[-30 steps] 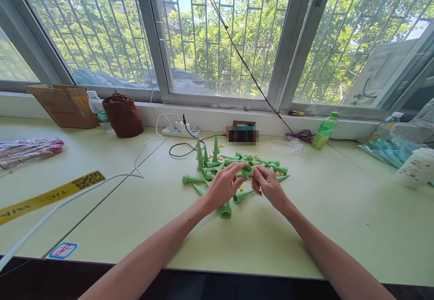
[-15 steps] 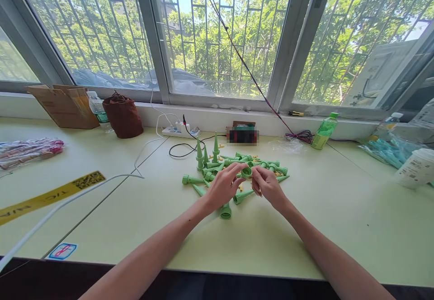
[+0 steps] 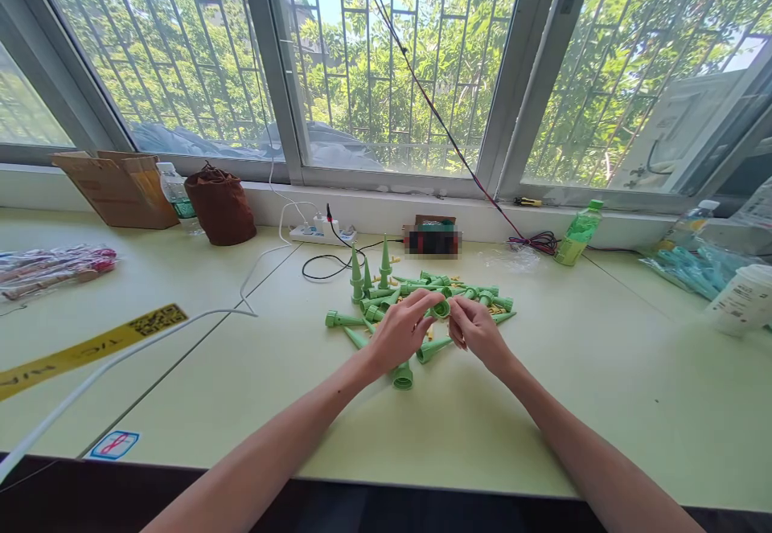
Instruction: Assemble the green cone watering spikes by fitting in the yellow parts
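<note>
A round, hollow green piece (image 3: 441,308) is gripped between the thumb and fingers of my left hand (image 3: 401,328), its open end facing me. Against its right side, my right hand (image 3: 478,332) has its fingertips pinched together; whatever they hold is too small to make out. Around and behind both hands lies a pile of green cone-shaped pieces (image 3: 377,294) with small yellow parts among them. Green spikes (image 3: 385,266) stand upright at the pile's back left. In front of my left hand, a green piece (image 3: 402,377) lies with its open end toward me.
Behind the pile are a power strip (image 3: 322,232), a black cable and a small blurred box (image 3: 433,238). A green bottle (image 3: 579,233) and a white cup (image 3: 739,300) stand right. A brown pouch (image 3: 220,205), cardboard box (image 3: 117,189) and white cable (image 3: 150,334) are left.
</note>
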### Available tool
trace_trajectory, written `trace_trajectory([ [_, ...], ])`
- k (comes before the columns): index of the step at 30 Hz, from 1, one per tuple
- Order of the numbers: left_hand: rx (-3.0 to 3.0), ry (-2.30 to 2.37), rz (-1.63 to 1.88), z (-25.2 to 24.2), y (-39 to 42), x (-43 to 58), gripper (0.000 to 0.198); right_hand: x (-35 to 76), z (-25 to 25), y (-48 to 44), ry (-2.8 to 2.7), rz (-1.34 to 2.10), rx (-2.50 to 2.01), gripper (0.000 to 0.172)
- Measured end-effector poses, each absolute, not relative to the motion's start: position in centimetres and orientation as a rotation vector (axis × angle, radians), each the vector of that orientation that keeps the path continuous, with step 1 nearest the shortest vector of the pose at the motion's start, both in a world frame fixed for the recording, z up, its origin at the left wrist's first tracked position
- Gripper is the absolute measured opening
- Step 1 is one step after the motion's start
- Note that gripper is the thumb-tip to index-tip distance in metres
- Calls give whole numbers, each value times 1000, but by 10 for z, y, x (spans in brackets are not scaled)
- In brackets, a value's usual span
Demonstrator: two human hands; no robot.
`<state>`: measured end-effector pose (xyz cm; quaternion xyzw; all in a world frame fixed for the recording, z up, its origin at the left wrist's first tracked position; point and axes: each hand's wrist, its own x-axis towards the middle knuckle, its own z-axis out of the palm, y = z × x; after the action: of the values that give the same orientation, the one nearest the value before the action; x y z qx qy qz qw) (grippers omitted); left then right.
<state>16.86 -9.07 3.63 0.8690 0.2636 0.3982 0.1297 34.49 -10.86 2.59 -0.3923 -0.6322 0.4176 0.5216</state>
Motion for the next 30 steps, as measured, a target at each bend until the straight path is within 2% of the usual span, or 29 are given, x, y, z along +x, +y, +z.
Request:
trace_trajectory([
  [13, 2449, 770, 1130, 37, -93, 171, 34, 344, 22, -107, -1458, 1021, -900, 40],
  [18, 2337, 885, 1139, 37, -94, 173, 42, 343, 25, -108, -1396, 996, -911, 43],
  [23, 2182, 953, 1150, 39, -92, 174, 33, 344, 25, -108, -1393, 972, -901, 43],
  [30, 2032, 922, 1073, 45, -97, 175, 40, 345, 20, -107, -1465, 969, -870, 37],
])
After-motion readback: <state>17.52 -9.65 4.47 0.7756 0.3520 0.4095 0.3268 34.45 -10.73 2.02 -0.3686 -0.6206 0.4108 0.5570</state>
